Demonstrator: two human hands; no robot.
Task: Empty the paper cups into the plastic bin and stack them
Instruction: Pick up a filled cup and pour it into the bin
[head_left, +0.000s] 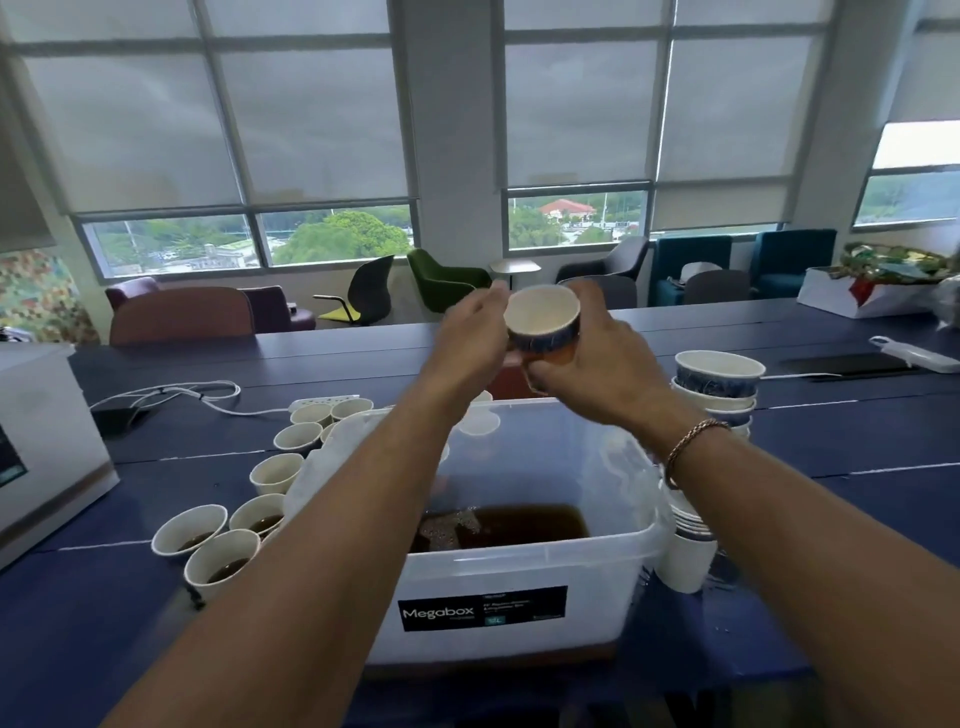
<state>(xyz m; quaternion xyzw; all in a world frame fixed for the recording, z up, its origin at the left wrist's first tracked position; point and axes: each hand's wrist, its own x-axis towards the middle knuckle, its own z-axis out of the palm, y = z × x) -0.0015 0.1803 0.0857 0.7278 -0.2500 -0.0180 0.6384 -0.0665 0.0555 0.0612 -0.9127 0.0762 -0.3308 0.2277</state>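
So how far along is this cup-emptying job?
Partway. Done: brown liquid pools in the plastic bin, and a far stack and near stack stand to its right. In hand: the left hand and right hand hold a paper cup above it, looking empty. Left: several unemptied cups at the bin's left hold liquid.

There's the paper cup (543, 317): matt white paper inside, blue print on the outside. The plastic bin (592, 577) is milky, translucent and smooth-walled, and its label (483, 608) is glossy black. The brown liquid (524, 525) shines wet. The table (857, 519) looks matt dark blue, and the bracelet (691, 441) is a bright metal chain.
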